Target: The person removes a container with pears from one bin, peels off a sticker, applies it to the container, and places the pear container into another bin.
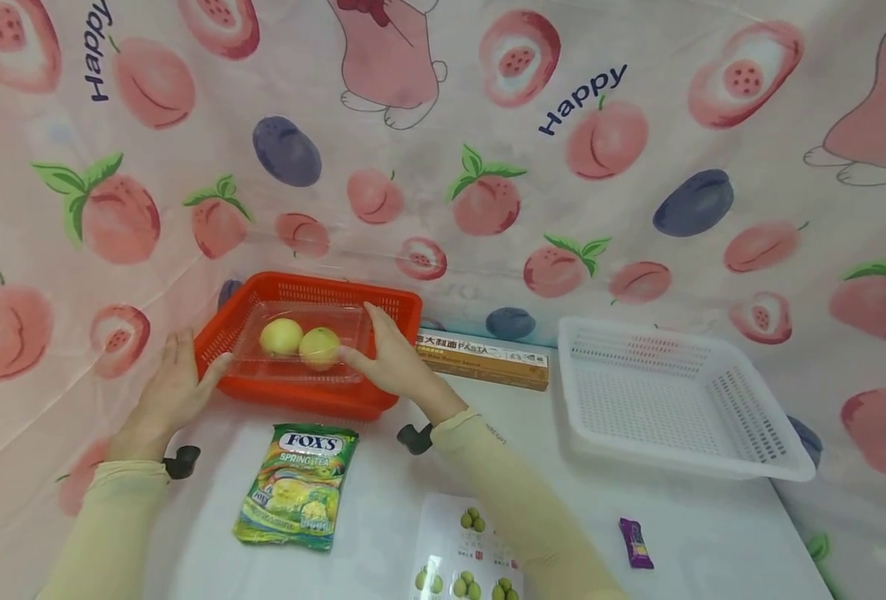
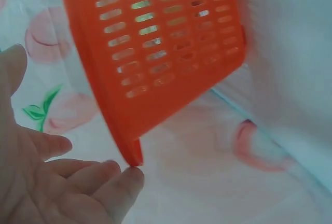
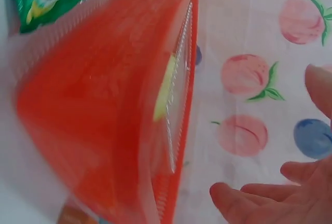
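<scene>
A red plastic basket [image 1: 307,404] stands at the back left of the table. Inside it lies a clear plastic container [image 1: 337,315] with two round yellow-green fruits [image 1: 281,337]; their exact kind is unclear. My left hand [image 1: 168,392] is at the basket's left side, fingers extended, and in the left wrist view a fingertip meets the rim's corner. My right hand [image 1: 396,357] is over the basket's right side with spread, relaxed fingers. In the right wrist view that hand appears apart from the basket, with nothing in its grasp.
A green FOX'S candy bag [image 1: 296,487] lies in front of the basket. Behind my right forearm is a pasta box [image 1: 488,362]. To the right stands a white basket [image 1: 683,417], with a small purple packet [image 1: 636,543] nearer. A fruit-printed sheet [image 1: 443,533] lies at the front.
</scene>
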Motion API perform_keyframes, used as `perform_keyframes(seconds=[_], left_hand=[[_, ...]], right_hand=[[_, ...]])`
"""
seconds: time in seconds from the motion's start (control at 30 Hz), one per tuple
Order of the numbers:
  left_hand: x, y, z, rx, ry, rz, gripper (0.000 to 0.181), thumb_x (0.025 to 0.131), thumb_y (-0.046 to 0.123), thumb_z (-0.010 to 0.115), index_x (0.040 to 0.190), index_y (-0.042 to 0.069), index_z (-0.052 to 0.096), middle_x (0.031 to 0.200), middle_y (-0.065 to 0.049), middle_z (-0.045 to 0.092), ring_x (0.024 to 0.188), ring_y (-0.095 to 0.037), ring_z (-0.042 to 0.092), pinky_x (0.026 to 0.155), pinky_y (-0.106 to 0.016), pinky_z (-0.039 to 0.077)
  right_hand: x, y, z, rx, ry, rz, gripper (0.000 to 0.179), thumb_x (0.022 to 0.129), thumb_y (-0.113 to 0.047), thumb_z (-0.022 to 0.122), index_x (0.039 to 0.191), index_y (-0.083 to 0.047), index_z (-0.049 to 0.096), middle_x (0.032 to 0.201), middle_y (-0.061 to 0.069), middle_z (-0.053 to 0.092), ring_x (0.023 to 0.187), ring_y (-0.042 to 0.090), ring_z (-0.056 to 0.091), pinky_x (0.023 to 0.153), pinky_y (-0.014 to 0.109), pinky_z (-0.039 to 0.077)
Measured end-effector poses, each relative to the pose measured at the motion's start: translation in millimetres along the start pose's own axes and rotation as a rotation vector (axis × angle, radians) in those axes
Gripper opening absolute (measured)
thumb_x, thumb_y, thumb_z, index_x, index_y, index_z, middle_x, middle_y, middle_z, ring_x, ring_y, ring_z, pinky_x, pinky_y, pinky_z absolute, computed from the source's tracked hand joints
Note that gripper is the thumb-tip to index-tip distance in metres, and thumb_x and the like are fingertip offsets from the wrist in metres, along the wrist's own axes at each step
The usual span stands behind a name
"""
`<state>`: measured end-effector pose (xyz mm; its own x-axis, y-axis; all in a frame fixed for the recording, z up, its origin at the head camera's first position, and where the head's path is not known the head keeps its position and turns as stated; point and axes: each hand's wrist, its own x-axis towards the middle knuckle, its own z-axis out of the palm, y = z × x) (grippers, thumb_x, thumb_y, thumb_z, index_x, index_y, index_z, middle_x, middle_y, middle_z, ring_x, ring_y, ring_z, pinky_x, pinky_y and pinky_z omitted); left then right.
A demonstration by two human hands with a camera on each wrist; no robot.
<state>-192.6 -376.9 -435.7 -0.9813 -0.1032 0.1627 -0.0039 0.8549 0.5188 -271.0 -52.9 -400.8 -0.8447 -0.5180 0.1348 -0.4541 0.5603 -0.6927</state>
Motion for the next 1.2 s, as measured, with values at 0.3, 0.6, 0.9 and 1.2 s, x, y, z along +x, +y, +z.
perform_keyframes(seconds=[0.3, 0.6, 0.9, 1.2], left_hand=[[0.0, -15.4, 9.5, -0.061, 0.043, -0.058, 0.089, 0.102, 0.047, 0.044, 0.148, -0.014, -0.001, 0.145, -0.042, 0.011, 0.126, -0.059, 0.021, 0.103, -0.071, 0.018], [-2.3, -27.6, 18.2, -0.214, 0.022, -0.12, 0.09, 0.102, 0.047, 0.042, 0.149, -0.011, -0.009, 0.147, -0.043, 0.006, 0.13, -0.06, 0.017, 0.102, -0.073, 0.015], [0.5, -28.7, 20.2, -0.473, -0.032, -0.19, 0.092, 0.102, 0.048, 0.038, 0.147, -0.007, -0.02, 0.148, -0.043, -0.002, 0.134, -0.059, 0.01, 0.106, -0.068, 0.011], [5.6, -28.0, 24.1, -0.723, -0.06, -0.263, 0.086, 0.104, 0.035, 0.042, 0.149, 0.002, -0.023, 0.152, -0.037, 0.003, 0.128, -0.046, 0.032, 0.095, -0.039, 0.048]], right_hand=[[23.6, -1, 27, 0.071, -0.003, 0.167, 0.089, 0.088, -0.051, 0.066, 0.155, -0.014, 0.021, 0.148, 0.007, 0.038, 0.128, 0.024, 0.042, 0.104, 0.046, 0.04], [36.7, 6, 38, 0.147, 0.007, 0.33, 0.087, 0.088, -0.044, 0.069, 0.154, -0.013, 0.021, 0.141, 0.01, 0.044, 0.121, 0.026, 0.046, 0.101, 0.047, 0.042], [51.5, 14, 48, 0.348, -0.01, 0.562, 0.098, 0.089, -0.041, 0.068, 0.157, -0.01, 0.005, 0.15, 0.013, 0.036, 0.13, 0.03, 0.041, 0.107, 0.048, 0.035], [52.4, 16, 54, 0.562, 0.012, 0.654, 0.042, 0.091, -0.038, 0.068, 0.118, -0.01, 0.053, 0.106, 0.008, 0.059, 0.101, 0.026, 0.055, 0.094, 0.045, 0.047]])
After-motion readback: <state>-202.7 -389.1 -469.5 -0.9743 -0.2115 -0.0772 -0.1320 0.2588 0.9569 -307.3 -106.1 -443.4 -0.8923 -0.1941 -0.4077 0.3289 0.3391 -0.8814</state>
